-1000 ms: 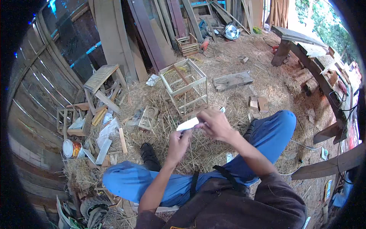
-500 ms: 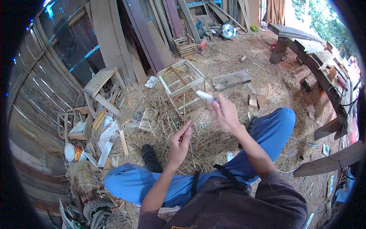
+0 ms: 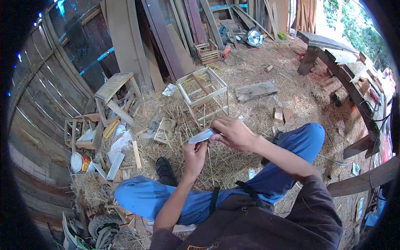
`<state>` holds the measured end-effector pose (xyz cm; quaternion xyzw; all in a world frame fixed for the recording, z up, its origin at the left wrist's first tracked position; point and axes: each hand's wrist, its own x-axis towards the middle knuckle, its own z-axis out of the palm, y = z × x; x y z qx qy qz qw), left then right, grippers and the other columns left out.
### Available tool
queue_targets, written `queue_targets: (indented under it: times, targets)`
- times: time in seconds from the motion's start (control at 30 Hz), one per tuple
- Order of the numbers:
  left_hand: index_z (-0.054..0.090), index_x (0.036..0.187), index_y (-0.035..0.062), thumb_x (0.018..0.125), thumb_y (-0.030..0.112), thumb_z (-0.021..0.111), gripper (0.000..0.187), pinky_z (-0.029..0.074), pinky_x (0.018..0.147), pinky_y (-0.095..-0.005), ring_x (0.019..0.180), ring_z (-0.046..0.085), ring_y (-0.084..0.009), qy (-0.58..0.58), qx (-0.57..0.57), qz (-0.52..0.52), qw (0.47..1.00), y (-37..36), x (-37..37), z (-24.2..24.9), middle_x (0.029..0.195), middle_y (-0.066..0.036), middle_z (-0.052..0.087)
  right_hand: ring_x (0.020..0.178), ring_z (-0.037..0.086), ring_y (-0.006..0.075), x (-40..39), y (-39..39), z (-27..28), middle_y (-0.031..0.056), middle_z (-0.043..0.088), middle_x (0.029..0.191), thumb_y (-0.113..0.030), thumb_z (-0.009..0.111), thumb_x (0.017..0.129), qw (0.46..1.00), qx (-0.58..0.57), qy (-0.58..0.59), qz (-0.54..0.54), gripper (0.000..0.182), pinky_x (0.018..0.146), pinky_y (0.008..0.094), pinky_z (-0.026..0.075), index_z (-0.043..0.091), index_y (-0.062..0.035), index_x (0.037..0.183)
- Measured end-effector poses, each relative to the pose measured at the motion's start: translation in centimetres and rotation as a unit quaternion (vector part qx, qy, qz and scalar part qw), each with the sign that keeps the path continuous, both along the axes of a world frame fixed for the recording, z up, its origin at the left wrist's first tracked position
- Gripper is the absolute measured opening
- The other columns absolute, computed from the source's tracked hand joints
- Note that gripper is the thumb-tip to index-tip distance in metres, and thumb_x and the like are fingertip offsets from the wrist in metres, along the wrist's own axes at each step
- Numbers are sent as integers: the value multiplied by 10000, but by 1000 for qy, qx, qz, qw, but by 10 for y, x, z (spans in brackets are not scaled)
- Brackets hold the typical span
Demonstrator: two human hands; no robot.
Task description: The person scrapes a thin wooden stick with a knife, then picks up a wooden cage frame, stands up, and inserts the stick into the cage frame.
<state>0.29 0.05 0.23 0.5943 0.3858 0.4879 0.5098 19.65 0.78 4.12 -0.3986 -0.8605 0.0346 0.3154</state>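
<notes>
My right hand is closed around a knife, whose handle is hidden in the fingers. The knife's pale blade points left and lies just above the fingertips of my left hand. Those left fingers are pinched together; whatever they hold is too small and too covered to name. Both hands are close together over the straw-strewn ground, between my knees. Beyond them stands a small wooden frame with thin pale bars.
A low wooden stool and wood scraps lie at the left, near a paint can. A thick board rests on the ground ahead. At the right runs a heavy wooden bench. Planks lean against the back wall.
My right hand has swung the knife down and left, from raised and apart to right over my left fingertips. My left hand stays nearly in place, still pinched.
</notes>
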Motion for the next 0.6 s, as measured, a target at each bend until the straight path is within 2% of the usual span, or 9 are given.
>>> queue_targets:
  times: [0.03,0.13,0.23,0.27,0.37,0.43,0.53,0.6]
  targets:
    - [680,1124,5,965,89,580,206,377,564,-210,662,515,-19,-5,-1,-1,1000,1,-1,-1,789,30,649,822,599,345,-1,2,1,132,583,861,-391,567,937,1000,13,2,4,356,740,441,473,525,-42,994]
    - [658,1204,53,972,115,585,251,329,485,-194,569,446,-16,-18,-18,-17,1000,4,-3,-8,758,31,601,822,600,349,0,6,-3,133,581,849,-421,547,940,999,35,9,4,376,738,443,470,528,-49,990]
    - [693,1052,42,956,84,575,157,319,479,-192,562,448,-12,34,27,-8,999,5,-1,-13,720,37,581,822,602,354,-2,8,-22,134,587,837,-435,543,935,999,30,25,-8,386,725,443,468,533,-53,988]
    - [687,930,47,933,58,571,117,310,467,-194,556,443,-8,32,33,-10,999,4,0,-14,705,44,563,818,600,354,1,9,-30,134,586,835,-443,542,932,999,30,31,-8,393,723,442,467,531,-53,983]
    - [689,913,56,921,50,572,117,300,456,-195,549,434,-3,36,-24,-39,998,4,-1,-21,702,49,549,812,597,349,9,3,-29,133,588,839,-464,544,918,999,28,13,-15,408,723,437,464,530,-59,964]
    - [688,970,60,946,107,597,105,275,441,-187,534,399,4,-3,-91,-53,994,2,0,-19,696,57,523,816,598,347,10,4,-27,132,589,843,-475,539,914,999,38,4,-19,417,722,436,462,529,-61,960]
    - [687,1087,66,967,161,608,172,259,430,-175,526,376,6,-38,-125,-67,989,-1,0,-9,694,60,510,800,600,354,15,8,-28,143,597,836,-392,552,941,996,69,25,-56,336,704,447,462,534,-58,969]
    - [673,1173,73,979,191,607,237,253,423,-169,522,364,7,-26,-105,-89,990,-10,2,3,695,58,510,785,602,364,35,20,-17,153,603,824,-321,567,942,980,-16,62,-189,272,692,458,463,537,-53,984]
